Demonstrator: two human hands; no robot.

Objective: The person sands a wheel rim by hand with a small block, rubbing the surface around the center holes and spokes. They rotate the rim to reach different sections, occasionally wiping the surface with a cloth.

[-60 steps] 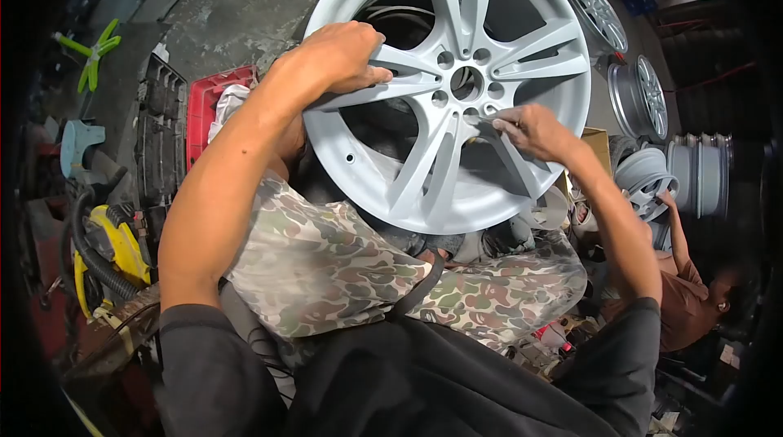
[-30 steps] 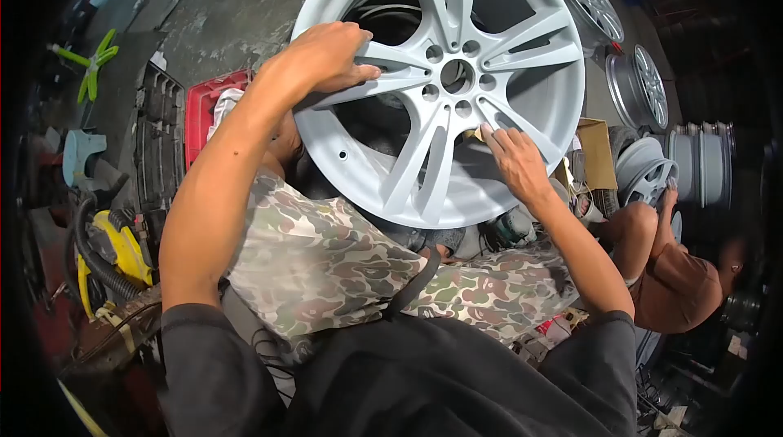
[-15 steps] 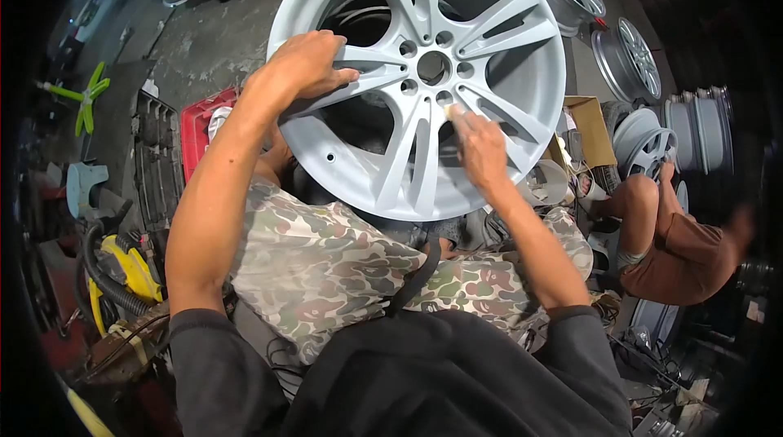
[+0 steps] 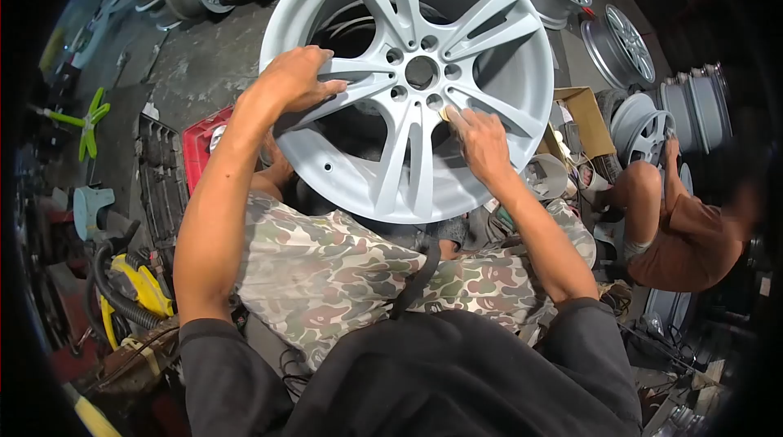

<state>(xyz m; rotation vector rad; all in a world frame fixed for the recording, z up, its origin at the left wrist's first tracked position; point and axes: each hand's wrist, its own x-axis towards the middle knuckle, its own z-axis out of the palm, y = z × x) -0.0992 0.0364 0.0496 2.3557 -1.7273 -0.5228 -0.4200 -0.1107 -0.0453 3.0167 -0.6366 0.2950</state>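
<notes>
A light-grey alloy wheel (image 4: 406,186) with paired spokes is tilted up in front of me, above my lap. My left hand (image 4: 300,78) grips a spoke on its left side, thumb lying across the front and fingers curled over the top edge. Close to the hub, my right hand (image 4: 483,140) pinches a small pale-yellow pad (image 4: 445,113) against the base of a lower-right spoke, beside a bolt hole. Part of the pad is covered by my fingers, and I cannot make out its exact kind.
Another person (image 4: 681,225) crouches at the right, one hand at a smaller wheel (image 4: 644,131). More wheels stand behind. A cardboard box (image 4: 586,119) is right of my wheel. Leftward are a red crate (image 4: 196,152), a black grille (image 4: 159,176) and a yellow machine with hose (image 4: 134,286).
The view has shifted slightly, so the wheel appears a little further left. My right hand stays near the hub, with the pad pressed at the spoke base; my left hand keeps its hold.
</notes>
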